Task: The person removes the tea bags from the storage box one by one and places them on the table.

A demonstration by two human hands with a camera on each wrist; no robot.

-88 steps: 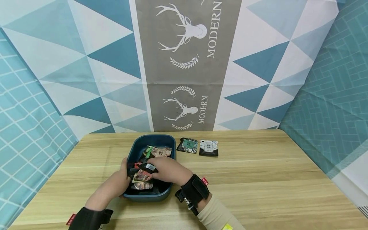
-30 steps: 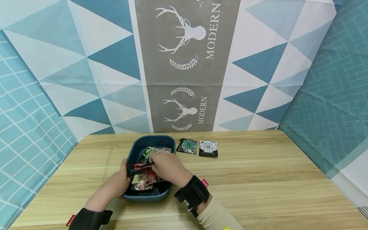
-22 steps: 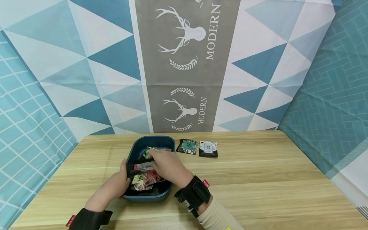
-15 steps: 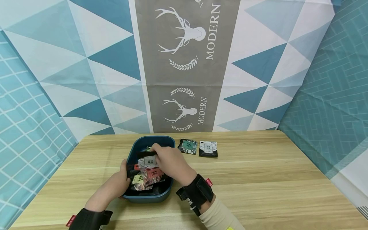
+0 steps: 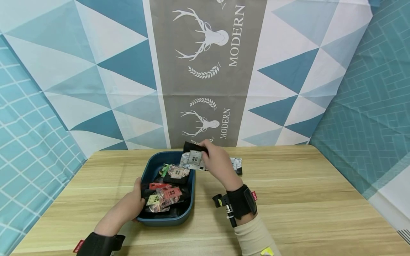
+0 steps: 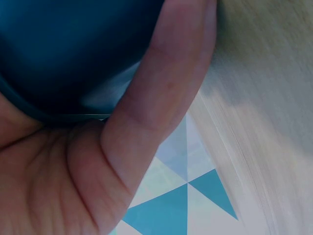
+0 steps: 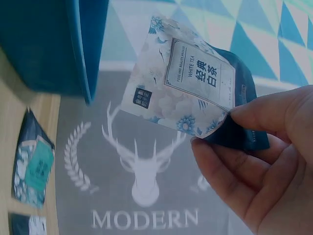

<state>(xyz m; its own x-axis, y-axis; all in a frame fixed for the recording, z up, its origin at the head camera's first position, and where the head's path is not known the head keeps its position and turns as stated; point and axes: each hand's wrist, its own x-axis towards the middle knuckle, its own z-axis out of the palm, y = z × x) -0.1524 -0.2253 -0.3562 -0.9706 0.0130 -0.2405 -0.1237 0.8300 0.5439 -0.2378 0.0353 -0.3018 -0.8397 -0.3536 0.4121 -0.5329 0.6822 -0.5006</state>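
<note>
My right hand (image 5: 219,163) pinches a white tea sachet (image 7: 190,81) by its dark end between thumb and fingers. In the head view, this floral packet (image 5: 193,160) overlaps the far right rim of a dark blue bin. At the left side of that bin (image 5: 168,222), my left hand (image 5: 129,204) grips the wall. Several tea sachets lie inside, among them one with a red label (image 5: 173,193), one with a yellow label (image 5: 153,200) and one with a beige label (image 5: 177,173). Up close in the left wrist view, a digit (image 6: 156,93) lies along the bin.
On the wooden table (image 5: 304,199), right of the bin, lie a green-labelled sachet (image 7: 38,164) and a white one (image 5: 237,165). My right hand hides the green one in the head view. A patterned cloth wall (image 5: 205,85) rises behind the table.
My right hand has come out of the bin with the white tea sachet, moving up and to the right. The beige-labelled sachet is uncovered again. My left hand stays in place.
</note>
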